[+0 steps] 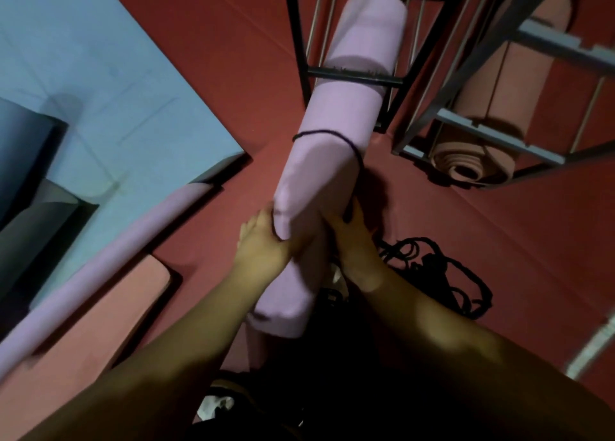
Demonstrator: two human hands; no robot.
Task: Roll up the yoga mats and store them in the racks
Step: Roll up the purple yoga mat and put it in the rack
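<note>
Head view, steeply downward, close, somewhat blurred

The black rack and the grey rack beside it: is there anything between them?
In the head view, only bare red floor shows between the black rack and the grey rack.

The floor (pixel 499 257) is covered with a dark red, matte surface, and thin seams run across it. The light is dim, so soft shadows lie on the floor near the middle. A tangle of black cord (pixel 442 274) lies on the floor at the near right. The picture is slightly blurred.
</note>
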